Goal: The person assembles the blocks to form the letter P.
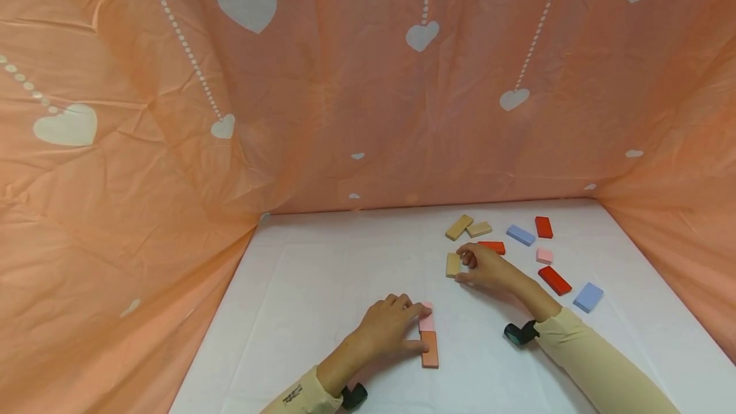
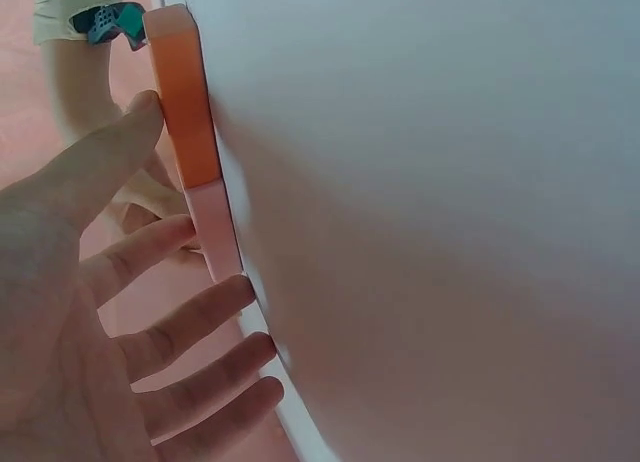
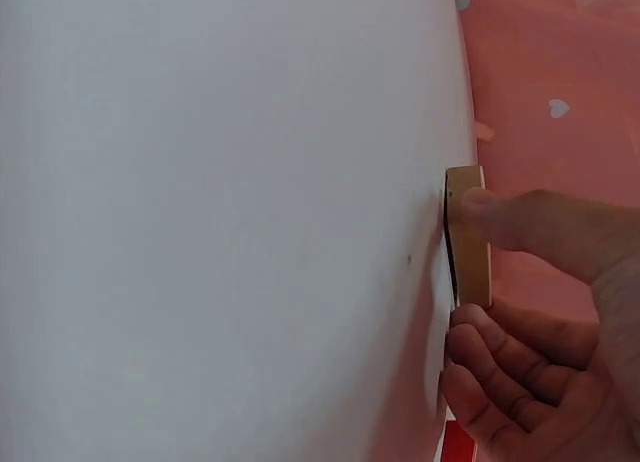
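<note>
An orange block point(image 1: 429, 349) point(image 2: 186, 107) and a pink block point(image 1: 426, 318) point(image 2: 213, 228) lie end to end in a line. My left hand point(image 1: 384, 331) point(image 2: 90, 312) rests beside them, thumb touching the orange block and index finger at the pink one, the other fingers spread. Farther forward and to the right, my right hand point(image 1: 485, 266) point(image 3: 560, 382) holds a light wooden block point(image 1: 453, 265) point(image 3: 470, 237) between thumb and index finger, its remaining fingers curled in.
Two wooden blocks point(image 1: 459, 227) point(image 1: 479, 229) lie behind the right hand. Around its far side and right are red blocks point(image 1: 543, 227) point(image 1: 554, 280) point(image 1: 492, 247), blue blocks point(image 1: 521, 235) point(image 1: 588, 297) and a small pink block point(image 1: 544, 256). An orange curtain point(image 1: 368, 107) surrounds the white table point(image 1: 310, 273).
</note>
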`<state>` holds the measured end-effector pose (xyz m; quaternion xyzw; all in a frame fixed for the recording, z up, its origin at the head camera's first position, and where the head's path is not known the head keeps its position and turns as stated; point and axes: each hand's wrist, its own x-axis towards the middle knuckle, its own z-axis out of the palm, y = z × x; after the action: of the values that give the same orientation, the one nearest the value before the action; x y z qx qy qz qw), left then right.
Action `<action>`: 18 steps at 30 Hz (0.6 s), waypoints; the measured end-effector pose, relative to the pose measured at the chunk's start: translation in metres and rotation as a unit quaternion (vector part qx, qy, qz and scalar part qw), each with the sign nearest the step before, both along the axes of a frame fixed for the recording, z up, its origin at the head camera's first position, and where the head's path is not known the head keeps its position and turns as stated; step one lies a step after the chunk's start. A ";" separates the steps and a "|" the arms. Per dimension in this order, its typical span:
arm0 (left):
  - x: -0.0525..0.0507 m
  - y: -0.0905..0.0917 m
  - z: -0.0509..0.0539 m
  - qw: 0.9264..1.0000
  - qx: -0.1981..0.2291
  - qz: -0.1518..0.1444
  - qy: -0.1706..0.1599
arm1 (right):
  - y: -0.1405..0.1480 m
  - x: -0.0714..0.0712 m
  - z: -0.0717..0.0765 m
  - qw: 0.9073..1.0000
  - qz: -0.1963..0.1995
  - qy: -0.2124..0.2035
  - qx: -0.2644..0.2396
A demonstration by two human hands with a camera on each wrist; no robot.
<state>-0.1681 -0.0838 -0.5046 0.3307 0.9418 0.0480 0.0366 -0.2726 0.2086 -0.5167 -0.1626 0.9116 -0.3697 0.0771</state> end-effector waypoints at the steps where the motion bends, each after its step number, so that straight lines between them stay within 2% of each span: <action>1: 0.000 0.000 0.000 1.000 0.001 0.001 -0.003 | -0.001 0.000 0.000 1.000 0.002 0.003 -0.001; 11: 0.003 -0.001 0.001 1.000 0.003 0.003 -0.012 | -0.012 0.008 -0.002 1.000 0.018 0.015 -0.007; 18: 0.003 -0.001 0.000 1.000 -0.002 0.002 -0.009 | -0.023 0.014 -0.002 0.997 0.051 0.052 -0.009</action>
<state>-0.1655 -0.0843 -0.5046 0.3286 0.9421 0.0491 0.0456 -0.2585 0.1856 -0.5185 -0.2288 0.9013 -0.3649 0.0463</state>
